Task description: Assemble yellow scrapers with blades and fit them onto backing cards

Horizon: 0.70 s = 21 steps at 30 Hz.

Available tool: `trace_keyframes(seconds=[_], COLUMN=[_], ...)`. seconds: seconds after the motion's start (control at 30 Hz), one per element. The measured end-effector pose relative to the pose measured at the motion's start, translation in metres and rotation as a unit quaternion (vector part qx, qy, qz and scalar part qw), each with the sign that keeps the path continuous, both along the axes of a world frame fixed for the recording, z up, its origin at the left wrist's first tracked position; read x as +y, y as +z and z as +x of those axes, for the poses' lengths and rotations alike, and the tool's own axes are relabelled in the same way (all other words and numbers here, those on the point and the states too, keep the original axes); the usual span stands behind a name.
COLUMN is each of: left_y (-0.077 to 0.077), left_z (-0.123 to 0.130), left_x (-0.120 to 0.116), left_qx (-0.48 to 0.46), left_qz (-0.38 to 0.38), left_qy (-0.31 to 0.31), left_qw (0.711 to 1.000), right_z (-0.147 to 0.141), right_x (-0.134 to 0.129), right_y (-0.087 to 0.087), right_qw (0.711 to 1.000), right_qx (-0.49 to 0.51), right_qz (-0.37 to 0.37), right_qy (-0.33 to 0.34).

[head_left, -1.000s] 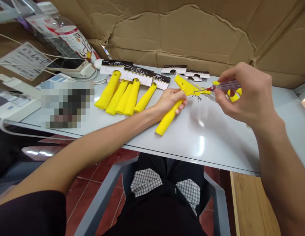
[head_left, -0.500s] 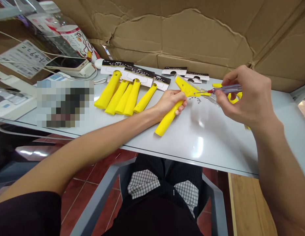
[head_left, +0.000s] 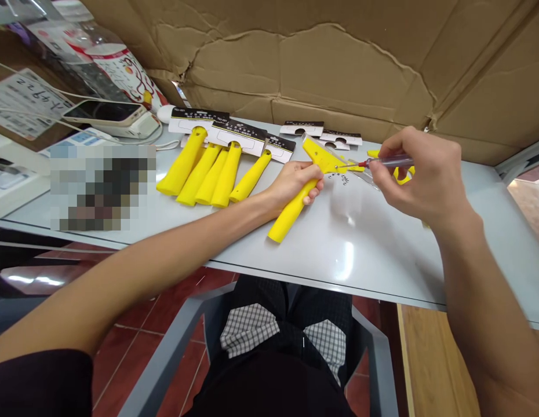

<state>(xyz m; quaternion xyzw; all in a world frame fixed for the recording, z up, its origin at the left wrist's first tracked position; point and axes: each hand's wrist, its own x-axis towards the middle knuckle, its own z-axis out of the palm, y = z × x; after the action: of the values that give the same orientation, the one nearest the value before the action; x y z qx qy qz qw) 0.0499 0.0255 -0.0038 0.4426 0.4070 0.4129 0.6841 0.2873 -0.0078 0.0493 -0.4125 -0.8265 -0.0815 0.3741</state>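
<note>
My left hand (head_left: 296,184) is wrapped round the neck of a yellow scraper (head_left: 290,213), whose wide head points away from me. In my right hand (head_left: 419,174) is a screwdriver (head_left: 393,161) with a clear handle and a red collar. Its thin shaft reaches left, and the tip meets a small screw on the scraper's head. Several loose screws (head_left: 344,179) lie on the table just beside the head. Clear plastic pieces show behind it, partly covered. More yellow parts (head_left: 404,174) lie behind my right hand, mostly hidden.
Several yellow handles (head_left: 208,174) with black-and-white cards (head_left: 241,138) lie to the left on the white table (head_left: 321,255). Further cards (head_left: 302,128) rest at the back against a cardboard sheet (head_left: 330,69). A phone (head_left: 104,112) and a plastic bottle (head_left: 121,69) are at the far left.
The whole view has shifted slightly, so things sit a little further left. Both hands keep their holds, and the screwdriver tip stays at the scraper's head.
</note>
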Motion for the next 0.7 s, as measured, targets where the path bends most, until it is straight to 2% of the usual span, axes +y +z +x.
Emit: trace_keyframes(seconds=[0.13, 0.4, 0.53, 0.7], left_y=[0.001, 0.006, 0.009, 0.011], left_z=[0.0, 0.001, 0.002, 0.002], left_x=[0.0, -0.004, -0.005, -0.006], left_qx=[0.008, 0.021, 0.019, 0.017], left_qz=[0.004, -0.009, -0.015, -0.019], left_qy=[-0.007, 0.002, 0.009, 0.007], left_qw=[1.0, 1.0, 1.0, 1.0], right_z=[0.001, -0.001, -0.001, -0.001], right_x=[0.0, 0.002, 0.001, -0.001], right_y=[0.0, -0.002, 0.0, 0.002], right_qw=[1.0, 1.0, 1.0, 1.0], right_qx=[0.0, 0.015, 0.0, -0.011], right_qz=[0.003, 0.014, -0.014, -0.002], right_qy=[0.014, -0.014, -0.028, 0.01])
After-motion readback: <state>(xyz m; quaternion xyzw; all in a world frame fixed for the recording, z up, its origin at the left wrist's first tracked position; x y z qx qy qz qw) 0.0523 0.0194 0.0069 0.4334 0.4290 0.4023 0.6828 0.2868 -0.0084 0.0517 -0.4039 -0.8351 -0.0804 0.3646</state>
